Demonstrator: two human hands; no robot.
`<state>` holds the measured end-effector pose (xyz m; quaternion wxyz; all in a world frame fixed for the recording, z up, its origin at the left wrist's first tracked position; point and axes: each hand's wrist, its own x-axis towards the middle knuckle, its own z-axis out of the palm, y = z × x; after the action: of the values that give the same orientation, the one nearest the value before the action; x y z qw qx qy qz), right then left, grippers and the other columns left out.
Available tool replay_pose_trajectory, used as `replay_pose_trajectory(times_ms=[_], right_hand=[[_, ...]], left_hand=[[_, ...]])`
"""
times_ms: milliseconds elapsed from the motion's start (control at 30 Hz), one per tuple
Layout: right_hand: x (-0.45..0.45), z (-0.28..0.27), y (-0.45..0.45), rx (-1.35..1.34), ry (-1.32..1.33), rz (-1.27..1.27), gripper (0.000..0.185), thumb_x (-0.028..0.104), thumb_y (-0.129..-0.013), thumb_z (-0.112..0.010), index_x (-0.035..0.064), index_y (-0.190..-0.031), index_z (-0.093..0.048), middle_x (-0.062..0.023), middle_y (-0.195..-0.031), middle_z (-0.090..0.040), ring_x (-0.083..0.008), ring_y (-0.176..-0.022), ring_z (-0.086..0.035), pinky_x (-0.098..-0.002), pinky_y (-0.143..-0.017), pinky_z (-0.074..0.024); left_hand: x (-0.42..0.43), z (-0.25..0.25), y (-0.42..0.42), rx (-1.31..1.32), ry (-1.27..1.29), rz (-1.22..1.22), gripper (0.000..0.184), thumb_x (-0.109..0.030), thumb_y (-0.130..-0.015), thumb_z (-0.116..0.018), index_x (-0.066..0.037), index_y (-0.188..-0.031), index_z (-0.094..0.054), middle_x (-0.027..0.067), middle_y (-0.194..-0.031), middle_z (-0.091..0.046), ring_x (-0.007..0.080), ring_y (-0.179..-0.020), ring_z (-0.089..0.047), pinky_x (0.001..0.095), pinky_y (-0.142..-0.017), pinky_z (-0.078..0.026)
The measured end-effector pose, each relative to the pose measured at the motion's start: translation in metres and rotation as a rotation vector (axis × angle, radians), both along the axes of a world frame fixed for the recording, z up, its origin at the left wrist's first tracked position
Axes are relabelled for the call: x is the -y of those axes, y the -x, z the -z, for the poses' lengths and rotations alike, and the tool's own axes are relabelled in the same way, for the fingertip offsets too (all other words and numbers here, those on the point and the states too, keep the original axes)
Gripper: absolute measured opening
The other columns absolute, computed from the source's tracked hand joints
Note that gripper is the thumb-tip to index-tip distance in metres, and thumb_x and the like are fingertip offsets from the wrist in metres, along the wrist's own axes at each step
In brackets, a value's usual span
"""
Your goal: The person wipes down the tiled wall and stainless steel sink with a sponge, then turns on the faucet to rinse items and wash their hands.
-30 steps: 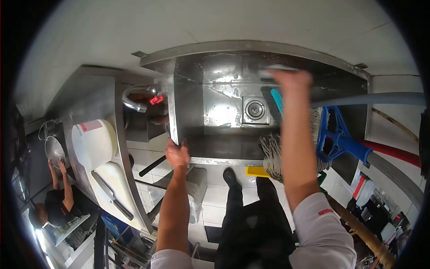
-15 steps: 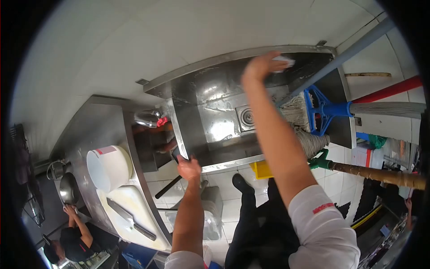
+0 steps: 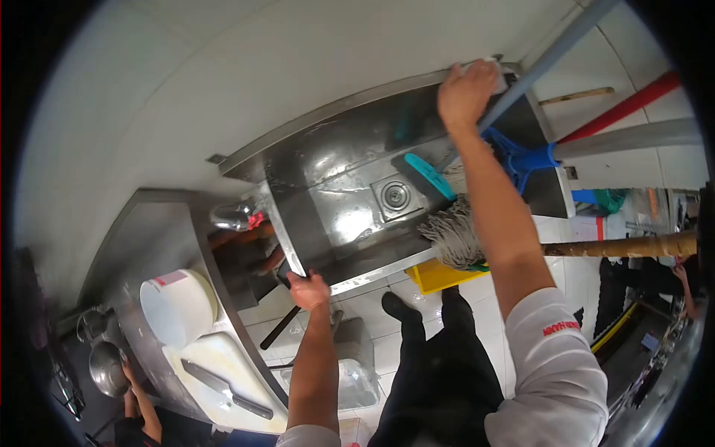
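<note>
The right hand (image 3: 465,97) holds a white cloth (image 3: 500,77) at the far rim of the sink (image 3: 361,281), near its right corner, with the fingers close together. The left hand (image 3: 309,290) is bent on the near left corner; how firmly it closes, one cannot tell. Inside the sink, the turquoise tool (image 3: 430,176) lies between drain (image 3: 395,196) and mops (image 3: 456,238).

We look from one head-worn camera, forward and steeply down over the wearer's own arms (legs and floor show too), onto a metal sink (image 3: 328,223) at about arm's reach, through a wide, round-edged, tilted view.
</note>
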<state>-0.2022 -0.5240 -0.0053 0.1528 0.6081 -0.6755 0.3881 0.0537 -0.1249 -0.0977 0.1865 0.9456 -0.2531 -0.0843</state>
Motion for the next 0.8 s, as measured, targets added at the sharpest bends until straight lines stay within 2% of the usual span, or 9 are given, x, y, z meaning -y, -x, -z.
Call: replay_pose_trajectory(times_ms=[100,267,367,433,500,633,700,767,800], right_hand=[[-0.001,-0.001,0.015,0.013,0.033,-0.112,0.057,0.026,-0.095,-0.051,-0.0163,-0.131,-0.04,-0.034,-0.139,-0.038,-0.0479,-0.134,-0.031,-0.0531,-0.113,-0.022],[-0.001,-0.007,-0.008,0.135,0.09,-0.062,0.055,0.025,-0.094,-0.052,-0.0157,-0.129,-0.042,-0.0347,-0.134,-0.042,-0.048,-0.133,-0.032,-0.0533,-0.111,-0.0241],[-0.019,-0.003,-0.032,-0.07,-0.051,0.003,0.053,0.025,-0.094,-0.052,-0.0148,-0.129,-0.044,-0.0317,-0.135,-0.044,-0.0446,-0.133,-0.034,-0.0509,-0.113,-0.0238],[-0.022,0.002,-0.008,-0.106,-0.002,-0.208,0.05,0.025,-0.095,-0.053,-0.0134,-0.127,-0.048,-0.0277,-0.135,-0.047,-0.0404,-0.133,-0.038,-0.0482,-0.113,-0.0248],[-0.009,-0.009,0.013,0.118,0.072,-0.099,0.046,0.026,-0.095,-0.052,-0.0092,-0.125,-0.052,-0.0258,-0.136,-0.048,-0.0391,-0.133,-0.039,-0.0476,-0.112,-0.0266],[-0.025,-0.001,-0.04,0.12,0.041,-0.085,0.045,0.024,-0.094,-0.054,-0.0096,-0.125,-0.052,-0.0266,-0.136,-0.047,-0.0414,-0.134,-0.036,-0.0481,-0.113,-0.0258],[-0.049,0.0,-0.059,0.015,0.048,-0.1,0.045,0.024,-0.094,-0.055,-0.0081,-0.125,-0.052,-0.0255,-0.136,-0.048,-0.0417,-0.131,-0.04,-0.0484,-0.11,-0.0314],[-0.076,-0.005,-0.082,0.211,-0.058,-0.43,0.042,0.023,-0.094,-0.057,-0.0051,-0.124,-0.054,-0.0232,-0.135,-0.051,-0.0397,-0.13,-0.044,-0.0457,-0.105,-0.0385],[-0.086,-0.007,-0.084,0.156,-0.049,-0.468,0.035,0.023,-0.093,-0.059,0.0005,-0.12,-0.059,-0.02,-0.128,-0.058,-0.0354,-0.115,-0.058,-0.0433,-0.091,-0.0494]], left_hand=[[0.007,-0.003,0.002,0.008,-0.04,-0.013,0.03,-0.02,-0.078,-0.07,-0.002,-0.091,-0.049,0.0221,-0.075,-0.065,0.0449,-0.075,-0.063,0.0525,-0.068,-0.047],[0.008,-0.008,0.002,-0.005,-0.008,-0.021,0.03,-0.02,-0.077,-0.07,-0.003,-0.09,-0.049,0.022,-0.074,-0.065,0.0447,-0.075,-0.064,0.0527,-0.069,-0.046],[0.01,-0.011,0.004,-0.012,-0.016,-0.022,0.031,-0.02,-0.077,-0.071,-0.003,-0.089,-0.048,0.0218,-0.076,-0.066,0.0447,-0.077,-0.064,0.0531,-0.07,-0.046],[0.009,-0.009,0.004,-0.033,-0.021,-0.034,0.031,-0.02,-0.077,-0.07,-0.003,-0.09,-0.048,0.0217,-0.077,-0.066,0.0448,-0.078,-0.063,0.0534,-0.072,-0.047],[0.009,-0.009,0.005,-0.019,-0.028,-0.037,0.031,-0.02,-0.077,-0.07,-0.003,-0.09,-0.048,0.0217,-0.078,-0.066,0.0448,-0.079,-0.064,0.0534,-0.072,-0.047],[0.005,0.0,-0.001,0.017,-0.031,-0.001,0.031,-0.02,-0.077,-0.07,-0.004,-0.092,-0.048,0.0223,-0.081,-0.067,0.0446,-0.08,-0.064,0.0532,-0.072,-0.047],[0.008,-0.005,0.0,-0.034,-0.041,0.005,0.032,-0.02,-0.077,-0.07,-0.003,-0.094,-0.049,0.0227,-0.082,-0.067,0.0444,-0.081,-0.064,0.053,-0.072,-0.048],[0.004,-0.003,-0.001,-0.035,-0.051,-0.015,0.039,-0.019,-0.075,-0.071,-0.001,-0.103,-0.052,0.0228,-0.084,-0.067,0.0439,-0.083,-0.065,0.0516,-0.073,-0.05],[0.004,-0.007,-0.001,-0.067,-0.064,-0.038,0.048,-0.023,-0.073,-0.074,0.0,-0.109,-0.052,0.0215,-0.087,-0.068,0.0417,-0.086,-0.066,0.0503,-0.077,-0.051]])
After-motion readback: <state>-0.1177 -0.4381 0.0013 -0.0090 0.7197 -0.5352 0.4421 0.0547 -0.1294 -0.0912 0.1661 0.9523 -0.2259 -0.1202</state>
